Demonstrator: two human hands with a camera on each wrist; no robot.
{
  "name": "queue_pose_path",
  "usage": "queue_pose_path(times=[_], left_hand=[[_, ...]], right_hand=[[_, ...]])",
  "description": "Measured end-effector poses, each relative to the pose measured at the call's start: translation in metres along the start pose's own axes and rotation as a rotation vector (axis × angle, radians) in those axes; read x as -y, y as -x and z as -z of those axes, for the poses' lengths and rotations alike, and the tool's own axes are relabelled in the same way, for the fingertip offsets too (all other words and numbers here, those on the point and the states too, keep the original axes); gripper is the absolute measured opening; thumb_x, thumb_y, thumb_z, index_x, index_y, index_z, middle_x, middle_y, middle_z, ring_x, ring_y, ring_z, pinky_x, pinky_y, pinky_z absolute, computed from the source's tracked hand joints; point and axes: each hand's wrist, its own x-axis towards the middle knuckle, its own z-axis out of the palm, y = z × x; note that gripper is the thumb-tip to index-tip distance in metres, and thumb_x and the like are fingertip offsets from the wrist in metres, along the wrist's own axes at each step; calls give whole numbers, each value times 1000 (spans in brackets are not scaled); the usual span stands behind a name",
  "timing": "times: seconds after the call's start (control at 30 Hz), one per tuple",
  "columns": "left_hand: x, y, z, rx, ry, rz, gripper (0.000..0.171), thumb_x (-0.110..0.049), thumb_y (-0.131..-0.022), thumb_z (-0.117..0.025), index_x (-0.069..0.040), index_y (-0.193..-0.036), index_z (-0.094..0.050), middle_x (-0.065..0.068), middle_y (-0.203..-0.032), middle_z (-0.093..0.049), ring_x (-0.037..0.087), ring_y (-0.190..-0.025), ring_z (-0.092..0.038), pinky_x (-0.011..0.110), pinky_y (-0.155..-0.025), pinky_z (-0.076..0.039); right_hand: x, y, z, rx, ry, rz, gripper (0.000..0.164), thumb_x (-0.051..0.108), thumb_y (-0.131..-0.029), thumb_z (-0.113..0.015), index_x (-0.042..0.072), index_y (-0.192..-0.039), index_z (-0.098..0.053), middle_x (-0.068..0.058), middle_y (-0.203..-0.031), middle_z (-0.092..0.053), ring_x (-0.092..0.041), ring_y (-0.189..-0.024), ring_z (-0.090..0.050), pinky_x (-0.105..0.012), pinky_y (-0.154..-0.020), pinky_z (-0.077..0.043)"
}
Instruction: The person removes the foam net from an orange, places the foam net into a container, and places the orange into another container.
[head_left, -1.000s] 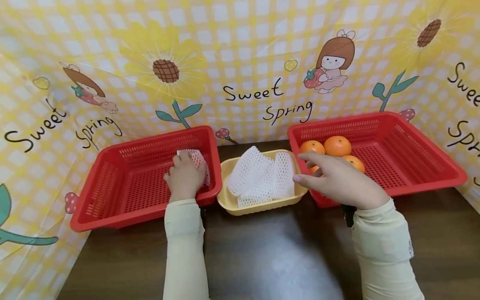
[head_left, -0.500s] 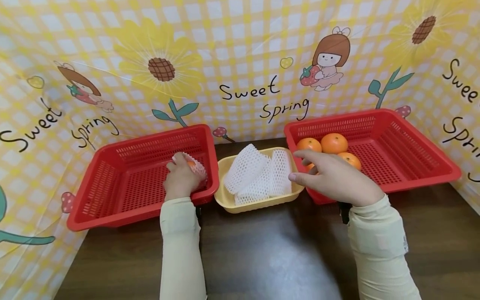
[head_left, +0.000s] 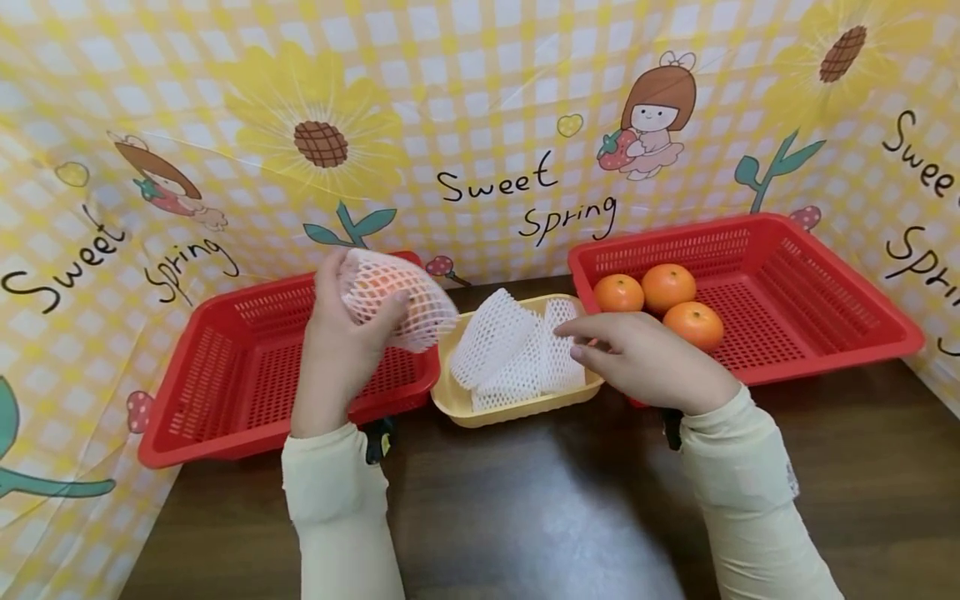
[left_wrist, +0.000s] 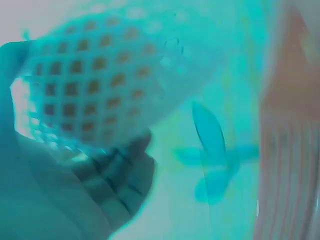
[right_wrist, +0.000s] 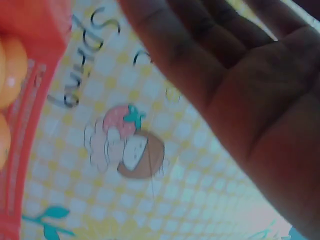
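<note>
My left hand (head_left: 341, 342) grips an orange (head_left: 378, 287) wrapped in a white foam net sleeve (head_left: 431, 312), raised over the right end of the left red basket (head_left: 225, 367). The left wrist view shows the netted orange (left_wrist: 92, 85) close up, with fingers curled beneath it and loose netting past the fruit. My right hand (head_left: 652, 358) holds nothing; its fingers are extended over the right edge of the yellow tray (head_left: 495, 417). Several white foam net sleeves (head_left: 517, 354) lie in that tray. In the right wrist view the palm (right_wrist: 270, 95) is bare.
At the right stands another red basket (head_left: 840, 308), with oranges (head_left: 693, 325) gathered in its left end. The yellow tray sits between the two baskets on a dark wooden table (head_left: 540, 508). A yellow checked cloth (head_left: 480, 100) hangs behind them.
My left hand has lifted the netted orange up out of the left basket and turned it toward the tray. The right hand has shifted slightly left and down, toward the foam nets.
</note>
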Motion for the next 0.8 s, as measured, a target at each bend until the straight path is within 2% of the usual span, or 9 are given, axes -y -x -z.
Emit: queue_pose_path(times=[0.07,0.17,0.23,0.3,0.37,0.47,0.57,0.7,0.8], left_hand=[[-9,6,-10,54,137,-109,83,-43,-90,-71,-28,-157,-24,17,-128,-52,29,-102,-58,45,-84,-51],[-20,12,-29,159,327,-239,75,-30,-90,-72,-20,-152,-30,15,-122,-53,25,-98,-61,36,-80,-54],[-25,15,-39,206,415,-277,67,-27,-90,-70,-15,-145,-33,15,-121,-54,24,-98,-62,33,-79,-55],[-27,17,-45,239,481,-294,60,-25,-90,-69,-12,-138,-35,15,-120,-55,26,-98,-63,32,-80,-55],[-26,19,-49,261,524,-295,54,-25,-90,-67,-10,-132,-36,16,-119,-56,28,-98,-64,33,-80,-55],[-25,19,-53,292,517,-292,53,-25,-91,-66,-10,-133,-37,15,-119,-57,27,-98,-65,35,-80,-56],[-27,19,-60,320,460,-295,55,-28,-94,-66,-11,-139,-37,12,-122,-57,24,-100,-63,36,-83,-55],[-30,20,-65,365,392,-305,56,-35,-98,-62,-12,-145,-41,9,-126,-58,21,-105,-62,38,-90,-53],[-30,22,-68,413,389,-311,54,-39,-102,-56,-10,-146,-44,9,-127,-59,21,-107,-62,39,-94,-51]], right_hand=[[2,-3,-6,-2,-19,75,30,10,-99,-63,8,-129,-69,-1,-114,-71,-14,-94,-64,-41,-87,-52],[7,-8,-15,-23,-87,158,18,8,-100,-62,12,-112,-73,3,-97,-69,-10,-85,-61,-36,-80,-51],[11,-12,-20,-86,-134,169,13,5,-99,-61,11,-102,-72,4,-88,-67,-9,-78,-61,-34,-74,-51],[15,-15,-24,-175,-198,138,12,2,-98,-60,10,-94,-68,2,-80,-64,-11,-72,-61,-33,-67,-51],[18,-16,-27,-271,-299,99,14,-1,-96,-58,7,-96,-70,-2,-82,-67,-17,-71,-64,-32,-67,-53],[23,-17,-30,-389,-446,87,16,-5,-93,-57,3,-97,-70,-5,-81,-66,-24,-68,-64,-32,-64,-55],[25,-17,-31,-436,-493,89,13,-4,-90,-62,2,-98,-70,-6,-85,-61,-24,-74,-62,-31,-65,-55],[27,-19,-30,-380,-454,41,25,3,-88,-69,2,-113,-66,-8,-103,-60,-21,-92,-59,-36,-79,-54],[28,-19,-30,-318,-451,19,36,7,-86,-70,1,-121,-60,-9,-110,-62,-20,-95,-60,-39,-85,-53]])
